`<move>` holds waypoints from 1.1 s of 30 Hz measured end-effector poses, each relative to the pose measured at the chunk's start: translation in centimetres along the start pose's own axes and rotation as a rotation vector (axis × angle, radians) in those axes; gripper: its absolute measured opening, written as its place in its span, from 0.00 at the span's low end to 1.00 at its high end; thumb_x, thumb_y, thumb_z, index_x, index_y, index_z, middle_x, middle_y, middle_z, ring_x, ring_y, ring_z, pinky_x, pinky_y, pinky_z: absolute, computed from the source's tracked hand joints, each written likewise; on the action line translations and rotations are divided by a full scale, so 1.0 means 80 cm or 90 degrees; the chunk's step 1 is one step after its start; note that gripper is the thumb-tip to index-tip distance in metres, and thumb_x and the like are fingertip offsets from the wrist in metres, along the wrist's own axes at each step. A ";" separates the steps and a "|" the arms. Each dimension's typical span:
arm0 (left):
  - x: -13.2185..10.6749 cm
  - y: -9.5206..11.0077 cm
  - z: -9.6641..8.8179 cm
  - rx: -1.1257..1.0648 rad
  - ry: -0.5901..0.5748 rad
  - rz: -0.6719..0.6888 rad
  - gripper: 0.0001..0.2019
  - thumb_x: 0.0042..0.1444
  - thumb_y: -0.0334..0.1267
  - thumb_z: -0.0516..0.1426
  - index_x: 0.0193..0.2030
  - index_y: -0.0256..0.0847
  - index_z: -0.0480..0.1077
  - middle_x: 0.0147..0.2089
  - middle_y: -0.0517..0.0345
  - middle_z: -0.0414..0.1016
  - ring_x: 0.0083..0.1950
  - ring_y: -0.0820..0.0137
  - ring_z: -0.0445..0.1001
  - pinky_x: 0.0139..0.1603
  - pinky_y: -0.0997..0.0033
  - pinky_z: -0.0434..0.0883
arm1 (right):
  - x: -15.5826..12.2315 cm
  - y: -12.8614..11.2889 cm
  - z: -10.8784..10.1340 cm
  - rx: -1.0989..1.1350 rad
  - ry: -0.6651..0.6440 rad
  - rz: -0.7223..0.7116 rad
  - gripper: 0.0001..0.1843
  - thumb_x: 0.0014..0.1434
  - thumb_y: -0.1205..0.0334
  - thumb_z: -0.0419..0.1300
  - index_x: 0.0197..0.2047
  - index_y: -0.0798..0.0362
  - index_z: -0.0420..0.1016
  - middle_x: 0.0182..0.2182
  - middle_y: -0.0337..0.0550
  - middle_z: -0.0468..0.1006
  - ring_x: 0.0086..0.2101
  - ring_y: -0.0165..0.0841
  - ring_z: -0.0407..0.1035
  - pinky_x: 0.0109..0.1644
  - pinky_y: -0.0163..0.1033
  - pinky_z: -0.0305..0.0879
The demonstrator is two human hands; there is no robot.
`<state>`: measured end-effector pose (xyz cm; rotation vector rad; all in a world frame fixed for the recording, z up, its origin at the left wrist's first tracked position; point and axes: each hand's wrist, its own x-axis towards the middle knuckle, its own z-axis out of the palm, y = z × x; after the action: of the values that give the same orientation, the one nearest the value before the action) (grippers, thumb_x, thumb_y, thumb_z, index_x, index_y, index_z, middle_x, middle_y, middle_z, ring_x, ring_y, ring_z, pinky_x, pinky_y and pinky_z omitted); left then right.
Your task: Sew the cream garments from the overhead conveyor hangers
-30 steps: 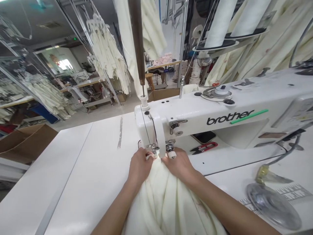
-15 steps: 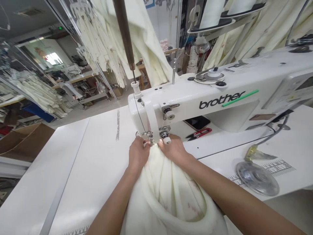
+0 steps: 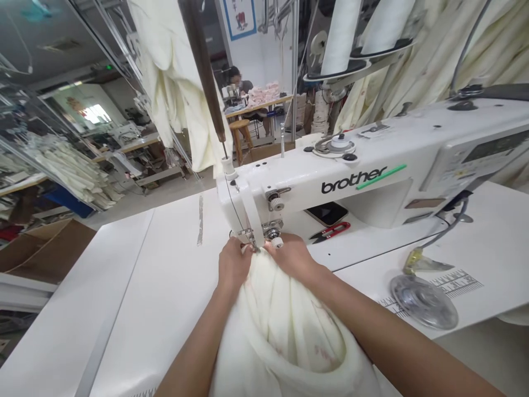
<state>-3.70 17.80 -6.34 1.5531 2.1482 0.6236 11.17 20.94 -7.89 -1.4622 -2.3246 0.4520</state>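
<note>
A bunched cream fabric (image 3: 285,325) runs from my lap up to the needle area of a white Brother sewing machine (image 3: 372,176). My left hand (image 3: 233,264) grips the fabric's left side just below the presser foot (image 3: 253,241), fingers curled. My right hand (image 3: 291,256) is closed on the fabric's right side, directly under the machine head. Both hands nearly meet at the needle. The fabric's leading edge under the foot is hidden by my fingers.
Red-handled thread snips (image 3: 330,231) and a dark phone (image 3: 326,213) lie under the machine arm. A clear round dish (image 3: 424,300) sits on the white table (image 3: 157,286) at right. Cream garments (image 3: 177,82) hang behind; a person sits far back at another table.
The view shifted slightly; the machine sits a little lower and farther right in frame. My hands stay gripping the fabric at the needle, with no clear change in hold.
</note>
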 end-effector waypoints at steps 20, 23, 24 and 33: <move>-0.005 -0.004 -0.002 -0.060 -0.030 0.018 0.06 0.51 0.37 0.52 0.32 0.40 0.69 0.34 0.56 0.75 0.37 0.66 0.72 0.37 0.72 0.64 | -0.006 0.003 -0.020 0.061 -0.056 -0.004 0.18 0.67 0.63 0.36 0.42 0.55 0.66 0.34 0.45 0.73 0.33 0.34 0.67 0.34 0.34 0.56; -0.004 -0.006 0.000 -0.077 -0.043 0.026 0.08 0.51 0.36 0.51 0.37 0.40 0.69 0.38 0.54 0.75 0.41 0.66 0.72 0.40 0.71 0.63 | -0.008 0.004 -0.019 0.076 -0.071 -0.013 0.16 0.66 0.57 0.40 0.40 0.53 0.66 0.33 0.42 0.74 0.33 0.32 0.68 0.34 0.32 0.58; -0.004 -0.007 0.000 -0.080 -0.047 0.024 0.09 0.51 0.35 0.51 0.38 0.40 0.69 0.39 0.54 0.75 0.42 0.66 0.71 0.41 0.71 0.63 | -0.009 0.004 -0.018 0.078 -0.074 -0.010 0.15 0.65 0.55 0.43 0.40 0.52 0.67 0.32 0.41 0.75 0.33 0.33 0.69 0.35 0.32 0.58; -0.007 0.007 -0.012 -0.071 -0.038 -0.007 0.10 0.45 0.37 0.56 0.35 0.40 0.74 0.36 0.54 0.77 0.39 0.64 0.73 0.38 0.70 0.66 | 0.006 0.013 -0.013 0.079 -0.109 -0.024 0.17 0.54 0.56 0.44 0.36 0.53 0.71 0.34 0.52 0.77 0.37 0.47 0.71 0.39 0.46 0.63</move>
<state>-3.66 17.35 -5.21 1.4811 2.0410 0.6725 12.27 21.86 -7.37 -1.3669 -2.4015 0.7233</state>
